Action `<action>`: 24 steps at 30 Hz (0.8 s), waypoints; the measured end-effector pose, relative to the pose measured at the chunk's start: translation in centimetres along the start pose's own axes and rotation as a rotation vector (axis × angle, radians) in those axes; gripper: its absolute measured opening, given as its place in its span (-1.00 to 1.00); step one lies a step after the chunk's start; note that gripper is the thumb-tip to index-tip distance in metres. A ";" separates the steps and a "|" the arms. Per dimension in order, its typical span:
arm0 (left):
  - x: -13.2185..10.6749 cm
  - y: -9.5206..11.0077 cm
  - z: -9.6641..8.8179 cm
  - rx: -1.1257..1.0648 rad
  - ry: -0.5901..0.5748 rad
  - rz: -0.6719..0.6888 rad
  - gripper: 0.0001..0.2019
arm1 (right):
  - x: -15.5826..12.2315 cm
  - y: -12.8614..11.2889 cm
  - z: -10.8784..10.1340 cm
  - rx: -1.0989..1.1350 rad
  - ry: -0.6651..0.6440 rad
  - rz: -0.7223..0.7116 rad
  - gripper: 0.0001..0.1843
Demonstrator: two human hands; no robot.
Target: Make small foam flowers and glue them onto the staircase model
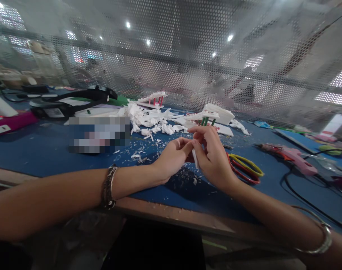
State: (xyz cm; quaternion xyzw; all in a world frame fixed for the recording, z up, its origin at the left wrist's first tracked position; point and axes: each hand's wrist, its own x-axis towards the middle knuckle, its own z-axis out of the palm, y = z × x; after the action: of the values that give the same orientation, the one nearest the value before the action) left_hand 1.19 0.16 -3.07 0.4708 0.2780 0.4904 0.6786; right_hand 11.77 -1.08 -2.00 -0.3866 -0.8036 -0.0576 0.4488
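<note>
My left hand (172,155) and my right hand (211,153) meet above the blue tabletop, fingertips pinched together. Between them a narrow white strip (195,159) pokes down from the fingers; its upper end is hidden. What it is made of I cannot tell. Just beyond my right hand stands a small white model with green posts (206,120). Torn white scraps (148,118) are heaped past my left hand. Pliers with yellow and red handles (246,168) lie to the right of my right hand, partly covered by it.
A pink glue gun (297,159) with a black cable lies on the right. At the back stands another white model with red posts (156,100). A black strapped device (54,110) and a magenta power strip (14,123) are on the left. Perforated mesh (171,48) rises behind.
</note>
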 end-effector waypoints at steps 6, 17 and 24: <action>0.0 -0.1 0.0 0.003 -0.002 0.006 -0.85 | -0.1 0.0 0.1 0.002 0.009 0.005 -0.74; -0.1 0.0 0.0 0.005 0.011 -0.024 -0.83 | -0.1 0.1 0.1 0.031 -0.001 -0.008 -0.72; -0.3 0.1 0.1 0.001 0.014 -0.046 -0.86 | -0.2 0.3 0.1 0.075 -0.014 -0.010 -0.71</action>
State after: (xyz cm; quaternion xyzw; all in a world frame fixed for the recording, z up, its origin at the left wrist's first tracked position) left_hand 1.16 -0.11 -2.95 0.4609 0.2937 0.4781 0.6875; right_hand 11.95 -0.98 -2.29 -0.3657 -0.8104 -0.0269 0.4570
